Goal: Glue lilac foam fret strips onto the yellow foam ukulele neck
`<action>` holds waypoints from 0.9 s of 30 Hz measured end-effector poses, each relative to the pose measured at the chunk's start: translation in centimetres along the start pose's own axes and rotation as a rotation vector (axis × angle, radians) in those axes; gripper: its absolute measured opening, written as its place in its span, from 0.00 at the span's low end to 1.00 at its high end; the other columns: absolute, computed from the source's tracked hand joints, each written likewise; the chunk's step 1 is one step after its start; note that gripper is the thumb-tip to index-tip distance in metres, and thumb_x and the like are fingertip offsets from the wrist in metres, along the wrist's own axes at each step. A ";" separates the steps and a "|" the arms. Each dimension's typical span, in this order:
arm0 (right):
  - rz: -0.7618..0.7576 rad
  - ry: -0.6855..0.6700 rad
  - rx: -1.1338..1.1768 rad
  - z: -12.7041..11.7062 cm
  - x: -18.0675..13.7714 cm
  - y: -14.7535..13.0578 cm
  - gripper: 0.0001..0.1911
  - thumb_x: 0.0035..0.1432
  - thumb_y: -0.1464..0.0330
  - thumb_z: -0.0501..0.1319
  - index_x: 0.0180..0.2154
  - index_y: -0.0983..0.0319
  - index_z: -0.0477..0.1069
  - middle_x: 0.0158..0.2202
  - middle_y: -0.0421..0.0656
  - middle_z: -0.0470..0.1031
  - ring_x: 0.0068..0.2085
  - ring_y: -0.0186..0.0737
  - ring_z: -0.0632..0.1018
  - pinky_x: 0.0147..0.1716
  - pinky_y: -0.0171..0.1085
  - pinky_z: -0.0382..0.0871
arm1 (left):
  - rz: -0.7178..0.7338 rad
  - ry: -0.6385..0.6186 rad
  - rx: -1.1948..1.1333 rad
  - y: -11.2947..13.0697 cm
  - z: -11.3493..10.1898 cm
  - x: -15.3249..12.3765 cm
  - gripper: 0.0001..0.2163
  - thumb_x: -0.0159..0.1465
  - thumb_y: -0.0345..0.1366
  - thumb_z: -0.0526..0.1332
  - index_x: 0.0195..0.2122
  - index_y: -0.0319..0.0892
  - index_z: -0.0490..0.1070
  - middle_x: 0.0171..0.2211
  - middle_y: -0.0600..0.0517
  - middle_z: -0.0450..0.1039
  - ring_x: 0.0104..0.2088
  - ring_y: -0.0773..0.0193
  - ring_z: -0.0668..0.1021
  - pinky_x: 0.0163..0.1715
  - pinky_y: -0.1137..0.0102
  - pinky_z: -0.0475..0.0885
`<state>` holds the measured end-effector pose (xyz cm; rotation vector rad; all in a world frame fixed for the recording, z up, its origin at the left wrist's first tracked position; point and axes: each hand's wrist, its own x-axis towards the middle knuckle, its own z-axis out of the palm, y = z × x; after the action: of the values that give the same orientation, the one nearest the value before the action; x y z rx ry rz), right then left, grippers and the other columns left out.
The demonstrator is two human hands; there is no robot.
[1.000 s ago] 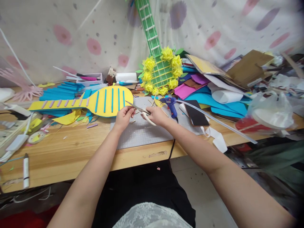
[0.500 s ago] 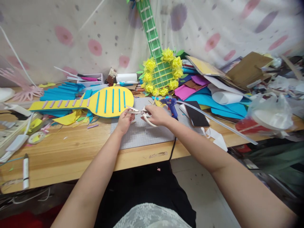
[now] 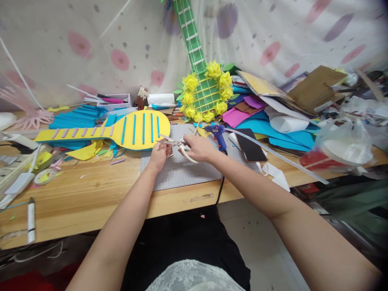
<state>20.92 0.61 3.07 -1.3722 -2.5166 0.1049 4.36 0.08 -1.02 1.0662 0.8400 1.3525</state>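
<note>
My right hand [image 3: 200, 148] grips a pair of scissors [image 3: 188, 154] with white handles, the blades pointing left. Just below those blades, my left hand [image 3: 159, 157] is closed in a pinch; whatever small piece it holds is too small to make out. Both hands are above a grey cutting mat [image 3: 182, 176]. Left of them lies a yellow guitar-shaped cutout [image 3: 138, 133] with blue strips on its body and pale purple strips along its neck. The scissor tips overlap its right edge in view.
A green guitar craft [image 3: 197, 60] with yellow flowers leans at the back. To the right are a blue glue gun [image 3: 220, 139], a phone [image 3: 251, 146], coloured sheets [image 3: 281, 141] and a bagged cup [image 3: 330, 155]. A marker [image 3: 31, 220] lies near the table's left front edge.
The hands and scissors stay in almost the same place, with only slight movement at the blades. The whole view has shifted very slightly.
</note>
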 end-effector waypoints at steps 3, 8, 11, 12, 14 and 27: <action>0.014 -0.006 0.002 0.0 0.0 -0.3 0.16 0.55 0.56 0.53 0.36 0.62 0.66 0.35 0.46 0.75 0.33 0.40 0.72 0.27 0.34 0.50 | 0.003 -0.002 -0.003 0.0 0.0 0.0 0.16 0.57 0.41 0.58 0.19 0.41 0.52 0.16 0.60 0.45 0.16 0.76 0.51 0.16 0.77 0.49; 0.094 -0.024 -0.020 0.5 0.1 -0.2 0.16 0.55 0.56 0.53 0.34 0.62 0.68 0.31 0.46 0.75 0.30 0.39 0.71 0.27 0.34 0.50 | -0.004 0.016 0.009 0.0 0.0 0.0 0.17 0.59 0.44 0.57 0.20 0.41 0.54 0.16 0.60 0.45 0.15 0.76 0.52 0.15 0.77 0.50; 0.121 -0.004 0.031 1.0 0.3 0.6 0.17 0.55 0.55 0.52 0.30 0.61 0.68 0.28 0.44 0.74 0.28 0.37 0.70 0.27 0.34 0.50 | -0.024 -0.007 -0.005 0.2 0.2 0.0 0.17 0.59 0.47 0.56 0.21 0.41 0.55 0.16 0.61 0.45 0.15 0.76 0.52 0.15 0.77 0.51; 0.126 0.008 0.059 1.1 0.4 0.9 0.17 0.55 0.54 0.53 0.29 0.61 0.68 0.28 0.44 0.74 0.28 0.37 0.70 0.27 0.33 0.50 | -0.033 -0.019 -0.011 0.3 0.3 0.0 0.18 0.59 0.47 0.55 0.21 0.41 0.55 0.15 0.61 0.44 0.15 0.76 0.52 0.15 0.77 0.51; 0.121 0.022 0.119 1.1 0.5 1.5 0.17 0.54 0.54 0.53 0.30 0.61 0.67 0.28 0.42 0.73 0.27 0.35 0.68 0.26 0.32 0.50 | -0.051 -0.042 -0.023 0.4 0.4 -0.1 0.18 0.59 0.48 0.55 0.20 0.41 0.54 0.15 0.61 0.44 0.15 0.76 0.51 0.15 0.77 0.50; -0.054 -0.012 0.055 0.1 0.6 0.6 0.16 0.54 0.55 0.53 0.33 0.62 0.66 0.33 0.44 0.73 0.31 0.37 0.69 0.28 0.33 0.50 | -0.123 -0.110 -0.145 0.4 -0.1 -0.2 0.14 0.56 0.33 0.54 0.16 0.41 0.50 0.15 0.60 0.43 0.14 0.77 0.50 0.15 0.77 0.48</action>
<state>21.10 1.48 2.95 -1.2854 -2.5389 0.1703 4.18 -0.10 -0.71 0.9516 0.7035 1.2213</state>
